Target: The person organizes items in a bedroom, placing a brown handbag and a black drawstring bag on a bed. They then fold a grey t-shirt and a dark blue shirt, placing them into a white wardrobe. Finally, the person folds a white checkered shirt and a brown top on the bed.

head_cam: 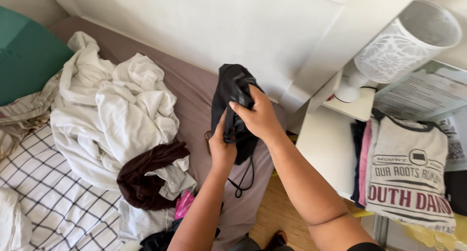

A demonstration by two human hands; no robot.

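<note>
Both hands are clamped on a black garment held up over the bed: right hand on top, left hand underneath. It's too bunched up to identify; a cord dangles below.

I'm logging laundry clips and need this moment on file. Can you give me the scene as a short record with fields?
setting: bed beside a white nightstand
left hand: grips the black garment from below
right hand: grips the same garment higher up
garment state: bunched, held above the bed, a cord dangling
on bed: crumpled white sheets, dark brown garment
on nightstand: folded clothes stack, white lamp
</note>
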